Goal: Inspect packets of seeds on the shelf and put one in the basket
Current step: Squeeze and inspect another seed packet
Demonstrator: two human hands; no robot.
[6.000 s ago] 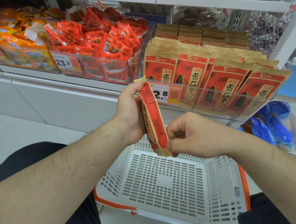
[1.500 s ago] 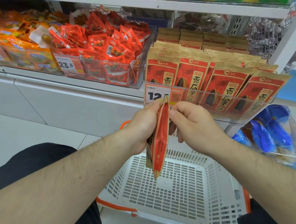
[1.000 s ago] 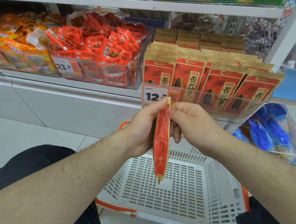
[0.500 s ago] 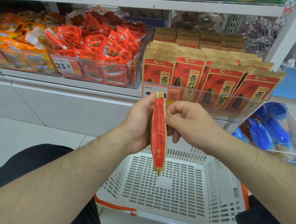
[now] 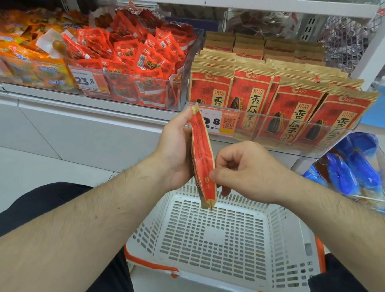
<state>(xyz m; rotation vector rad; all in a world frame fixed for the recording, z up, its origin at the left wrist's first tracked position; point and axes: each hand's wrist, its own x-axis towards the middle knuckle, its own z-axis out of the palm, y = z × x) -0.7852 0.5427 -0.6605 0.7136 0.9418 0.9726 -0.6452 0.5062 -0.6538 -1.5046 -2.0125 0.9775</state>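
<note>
Left hand is gripping a red seed packet edge-on, upright, over the white basket; right hand is pinching its lower edge. Packet print is too small to read. Shelf packets right, far side, are showing "洽洽 香瓜子". Price tag is partly hidden by the held packet, showing "2.8". Left tag is reading "23.8".

The held seed packet is red with tan ends. At 1 o'clock, the shelved seed packets are red with gold tops, black characters and dark striped seeds. At 6 o'clock, the basket is white, slotted, orange-trimmed.
</note>
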